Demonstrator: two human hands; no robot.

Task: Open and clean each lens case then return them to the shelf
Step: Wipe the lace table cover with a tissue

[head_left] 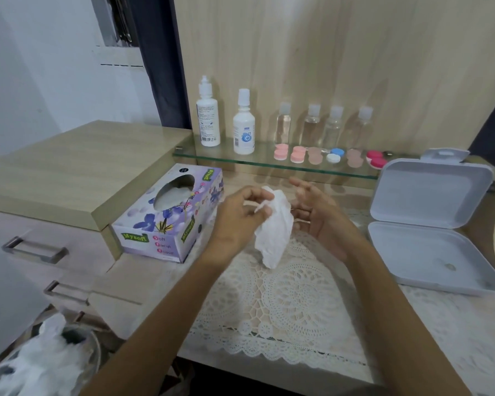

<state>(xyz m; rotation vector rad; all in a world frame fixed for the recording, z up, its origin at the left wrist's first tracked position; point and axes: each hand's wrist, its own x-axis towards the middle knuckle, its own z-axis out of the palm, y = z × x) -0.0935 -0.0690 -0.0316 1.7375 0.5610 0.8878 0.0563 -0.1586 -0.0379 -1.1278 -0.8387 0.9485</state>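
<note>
Left hand (242, 212) motion-blurred, fingertips buried in tissue (275, 227). Tissue covers part of palm and lower fingers of right hand (323, 218); whether anything sits inside folds, cannot tell. Print on white bottles (209, 121) at left end of glass shelf (269, 164) too small to read. Red lens case (376, 160) at shelf's right end partly behind grey box lid (429, 192). Bin bag (40, 361) blurred, cut by frame's lower left corner.

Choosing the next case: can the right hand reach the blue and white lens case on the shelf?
Probably yes: the right hand is free, and that lens case sits unobstructed at the glass shelf front.
</note>
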